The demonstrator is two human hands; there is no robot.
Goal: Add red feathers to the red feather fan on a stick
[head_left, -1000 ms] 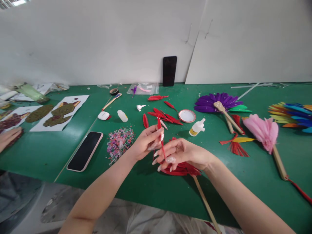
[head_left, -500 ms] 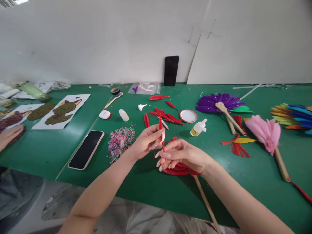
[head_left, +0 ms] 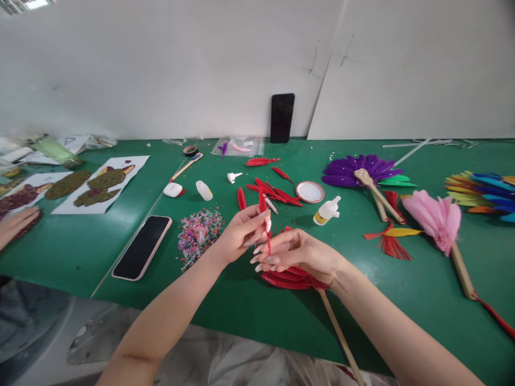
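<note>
Between my two hands a red feather (head_left: 263, 201) stands upright over the table. My left hand (head_left: 243, 228) is closed, pinching the feather near its middle. My right hand (head_left: 300, 253) pinches the lower end between thumb and fingers. Under my right hand lies a red feather fan (head_left: 292, 279), partly hidden by it, with a wooden handle (head_left: 340, 327) pointing toward me. Loose red feathers (head_left: 277, 194) are scattered just beyond my hands. A small white bottle with a yellow label (head_left: 326, 211) stands near a round white lid with a red rim (head_left: 309, 192).
On the left are a phone (head_left: 142, 247), colourful chips (head_left: 200, 236), a small bottle (head_left: 204, 190) and a white case (head_left: 173, 189). Purple (head_left: 358, 169) and pink feather fans (head_left: 432, 217) lie right. Another phone (head_left: 282, 118) leans on the wall. Another person's hand (head_left: 18, 226) rests far left.
My right hand has shifted slightly left and down along the feather's lower end. My left hand still pinches the feather, almost unmoved. The view has shifted very slightly.
</note>
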